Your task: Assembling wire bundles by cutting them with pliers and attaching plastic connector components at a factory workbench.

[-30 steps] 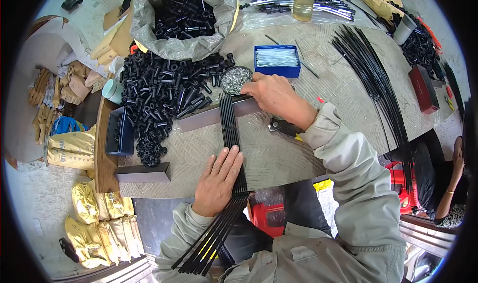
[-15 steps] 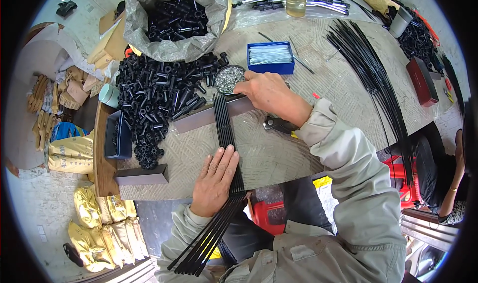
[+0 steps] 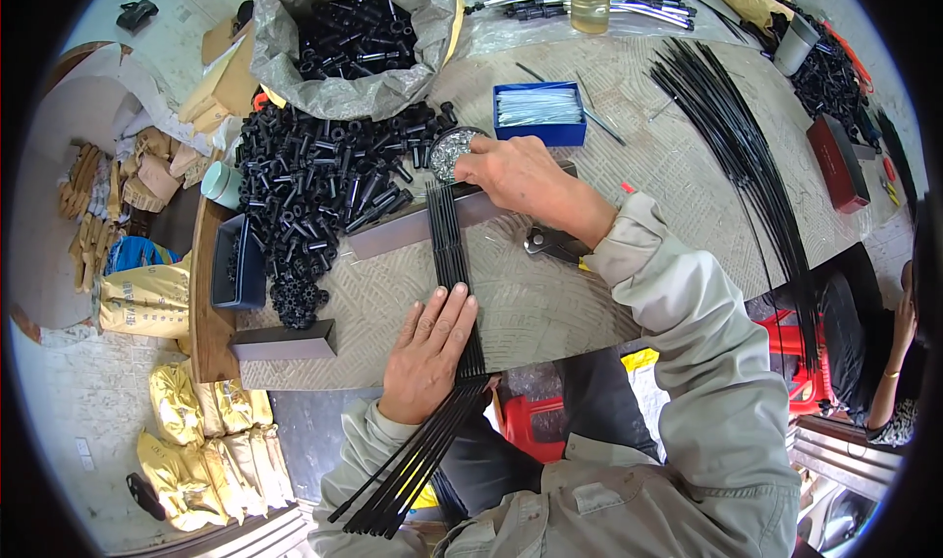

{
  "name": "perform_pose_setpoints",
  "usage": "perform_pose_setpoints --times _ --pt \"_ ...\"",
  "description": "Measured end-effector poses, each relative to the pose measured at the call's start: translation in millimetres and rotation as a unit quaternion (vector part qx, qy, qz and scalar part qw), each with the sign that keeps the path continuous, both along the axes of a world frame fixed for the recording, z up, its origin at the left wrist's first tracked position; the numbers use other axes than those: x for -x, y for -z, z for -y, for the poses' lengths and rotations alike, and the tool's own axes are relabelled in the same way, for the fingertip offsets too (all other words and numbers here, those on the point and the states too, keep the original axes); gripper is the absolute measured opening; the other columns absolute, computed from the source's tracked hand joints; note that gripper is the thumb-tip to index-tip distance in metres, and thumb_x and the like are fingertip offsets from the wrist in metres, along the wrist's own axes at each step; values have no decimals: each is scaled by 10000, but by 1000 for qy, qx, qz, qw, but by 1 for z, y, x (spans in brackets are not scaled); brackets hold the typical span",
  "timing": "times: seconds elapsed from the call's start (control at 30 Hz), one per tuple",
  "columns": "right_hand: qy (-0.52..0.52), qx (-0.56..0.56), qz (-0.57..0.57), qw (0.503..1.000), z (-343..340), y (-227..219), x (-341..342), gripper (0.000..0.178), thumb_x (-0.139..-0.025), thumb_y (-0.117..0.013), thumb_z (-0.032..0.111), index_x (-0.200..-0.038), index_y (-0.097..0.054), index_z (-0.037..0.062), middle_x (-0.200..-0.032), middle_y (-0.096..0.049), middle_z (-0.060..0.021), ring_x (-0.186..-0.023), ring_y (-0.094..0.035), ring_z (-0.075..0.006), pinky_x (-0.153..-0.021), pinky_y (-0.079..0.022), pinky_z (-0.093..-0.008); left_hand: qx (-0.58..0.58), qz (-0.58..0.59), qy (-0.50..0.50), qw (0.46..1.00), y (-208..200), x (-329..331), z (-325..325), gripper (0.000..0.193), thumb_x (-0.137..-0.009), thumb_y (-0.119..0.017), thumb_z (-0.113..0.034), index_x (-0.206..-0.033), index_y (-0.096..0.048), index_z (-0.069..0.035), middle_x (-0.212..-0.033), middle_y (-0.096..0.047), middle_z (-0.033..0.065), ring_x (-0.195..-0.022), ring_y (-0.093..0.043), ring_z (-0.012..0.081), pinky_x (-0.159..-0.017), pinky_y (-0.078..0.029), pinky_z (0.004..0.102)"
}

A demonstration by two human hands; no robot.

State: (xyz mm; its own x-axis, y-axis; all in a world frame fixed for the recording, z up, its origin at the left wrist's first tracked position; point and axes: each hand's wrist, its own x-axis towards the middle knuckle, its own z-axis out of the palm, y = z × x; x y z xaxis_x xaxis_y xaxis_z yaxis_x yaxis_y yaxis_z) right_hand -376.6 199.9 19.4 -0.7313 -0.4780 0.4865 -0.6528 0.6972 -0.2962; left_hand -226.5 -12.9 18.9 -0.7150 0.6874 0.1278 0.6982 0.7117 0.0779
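Note:
My left hand (image 3: 424, 360) lies flat, fingers stretched, on a row of thin black cables (image 3: 447, 239). The cables fan out below it past the table edge, and their upper ends rest across a long grey bar (image 3: 393, 234). My right hand (image 3: 521, 173) reaches over a small round dish (image 3: 431, 157) of tiny silver metal pieces (image 3: 449, 148). Its thumb and fingers come together at the dish's right side; whether a piece is between them is hidden. Below the right wrist lies a dark-handled tool (image 3: 552, 245), partly covered by the sleeve.
Black tubular plastic fittings (image 3: 305, 190) are heaped at left, beneath a grey sack (image 3: 270, 62) of more fittings. A blue box (image 3: 540, 134) holds white sticks. Long black cables (image 3: 737, 155) lie at right. A glass jar (image 3: 590, 3) stands far back. Another person's arm (image 3: 899, 347) shows at the right edge.
My right fingers have dipped a little further into the dish of metal pieces. The left hand stays on the cables. The whole view has shifted slightly.

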Motion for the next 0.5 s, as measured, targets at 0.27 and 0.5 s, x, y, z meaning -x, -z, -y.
perform_pose_setpoints --times 0.27,0.5 --pt "-17 39 18 999 5 5 1 101 -777 -540 86 -874 -568 77 -822 -569 -91 -718 -586 -314 -559 -442 -399 5 -3 -8 1000 1 -1 2 556 -802 -469 -295 -1298 -385 -59 -1348 -376 105 -1241 -365 259 -1018 -270 393" --pt "96 -61 11 993 -5 -11 -13 84 -757 -541 52 -841 -541 61 -831 -566 -98 -715 -584 -314 -561 -443 -407 -12 -4 -6 1000 5 0 7 523 -784 -436 -123 -1301 -381 -59 -1355 -367 99 -1240 -369 256 -1003 -311 373"
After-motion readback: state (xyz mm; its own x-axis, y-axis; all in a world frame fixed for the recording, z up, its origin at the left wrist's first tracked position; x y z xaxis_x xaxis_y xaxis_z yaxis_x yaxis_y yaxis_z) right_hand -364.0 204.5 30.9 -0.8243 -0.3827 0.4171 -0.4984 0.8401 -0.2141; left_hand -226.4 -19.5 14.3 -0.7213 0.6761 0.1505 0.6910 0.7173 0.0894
